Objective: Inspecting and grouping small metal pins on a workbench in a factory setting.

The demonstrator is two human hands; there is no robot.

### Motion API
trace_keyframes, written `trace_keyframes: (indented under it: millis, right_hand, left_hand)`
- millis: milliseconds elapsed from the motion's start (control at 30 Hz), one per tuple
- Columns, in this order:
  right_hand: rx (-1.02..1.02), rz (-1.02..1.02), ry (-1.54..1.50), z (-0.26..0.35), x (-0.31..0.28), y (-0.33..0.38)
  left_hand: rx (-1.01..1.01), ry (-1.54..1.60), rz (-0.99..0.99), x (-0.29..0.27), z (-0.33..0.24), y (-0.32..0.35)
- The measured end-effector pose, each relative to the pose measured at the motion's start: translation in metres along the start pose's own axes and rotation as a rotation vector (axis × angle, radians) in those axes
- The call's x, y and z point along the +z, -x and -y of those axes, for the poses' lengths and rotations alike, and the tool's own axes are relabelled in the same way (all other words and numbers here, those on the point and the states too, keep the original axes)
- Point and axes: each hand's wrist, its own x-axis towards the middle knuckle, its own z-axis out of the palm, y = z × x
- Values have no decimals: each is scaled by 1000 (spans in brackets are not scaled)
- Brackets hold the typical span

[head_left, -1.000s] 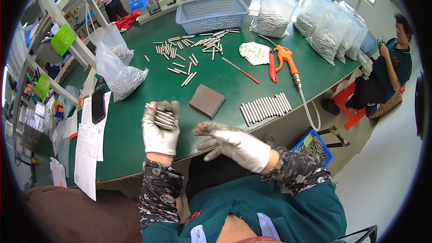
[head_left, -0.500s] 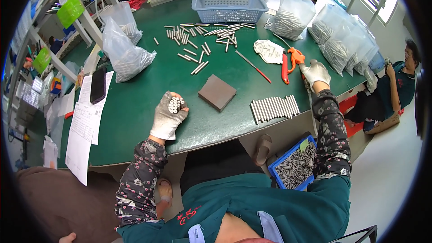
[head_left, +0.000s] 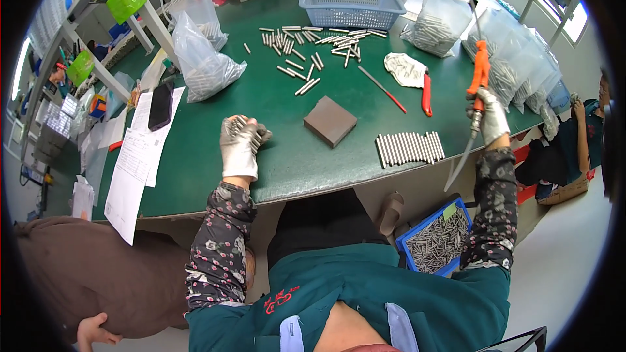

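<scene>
My left hand (head_left: pixel 240 146), in a white-and-grey work glove, is closed round a bundle of short metal pins (head_left: pixel 244 122) above the green table. My right hand (head_left: pixel 493 117), gloved as well, grips an orange air blow gun (head_left: pixel 480 68), raised upright at the table's right side with its hose hanging below. Between my hands lie a brown square block (head_left: pixel 330 120) and a neat row of metal pins (head_left: pixel 409 148) close to the front edge. Farther back are loose pins (head_left: pixel 308 79), a thin tool with a red handle (head_left: pixel 383 89), a red handle (head_left: pixel 427 96) and a crumpled white glove (head_left: pixel 405 70).
A blue-grey basket (head_left: pixel 352 19) stands at the back. Bags of pins sit left (head_left: pixel 205 68) and right (head_left: pixel 438 23). A phone (head_left: pixel 160 105) rests on papers (head_left: pixel 137 169). A blue bin of pins (head_left: pixel 437 241) is below the edge. People are at both sides.
My right hand has lifted the orange blow gun off the table and turned it upright. My left fist has rotated, so the pins' ends no longer face me. The view has shifted slightly.
</scene>
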Motion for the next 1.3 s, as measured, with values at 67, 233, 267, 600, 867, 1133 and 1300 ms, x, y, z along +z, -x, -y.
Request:
trace_keyframes:
  millis: [67, 233, 267, 600, 867, 1133, 1300]
  right_hand:
    - [-16, 102, -103, 22, 12, 35]
    - [-15, 293, 135, 33, 48, 127]
    - [195, 411, 42, 27, 49, 144]
    - [900, 837, 192, -56, 9, 234]
    - [709, 921, 644, -33, 42, 186]
    - [379, 1098, 1277, -43, 57, 189]
    - [347, 1092, 1305, -50, 60, 187]
  left_hand:
    - [-107, 211, -62, -5, -8, 2]
    - [-205, 288, 127, -1, -25, 52]
    - [-201, 222, 174, 2, -28, 68]
    - [-216, -955, 782, -20, 30, 158]
    - [-330, -1000, 722, -49, 92, 170]
    - [-268, -1244, 792, -44, 93, 173]
    - [-339, -1267, 810, -43, 92, 171]
